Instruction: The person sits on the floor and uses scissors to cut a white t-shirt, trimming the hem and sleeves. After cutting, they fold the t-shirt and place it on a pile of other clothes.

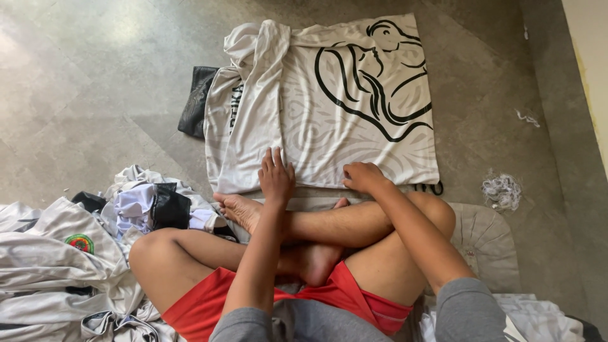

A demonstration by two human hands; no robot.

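Fingers pressed flat and curled on a white printed jersey.

Left hand (pixel 276 177) lay open, fingers spread flat on the jersey (pixel 329 107); right hand (pixel 363 176) curled loosely, fingertips tucked under and hidden, at its near hem. Crossed legs (pixel 304 234) covered that hem. A clothes pile (pixel 69 259) ran off the left edge; a black garment (pixel 195 101) showed only partly beneath the jersey's far-left side.

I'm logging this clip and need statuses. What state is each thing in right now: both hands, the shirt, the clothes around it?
left hand: flat, palm down on the shirt's near edge
right hand: fingers curled, pressing the near hem
white shirt: spread on the floor, left side folded inward
pile of clothes: crumpled, unfolded
black garment: partly tucked under the shirt
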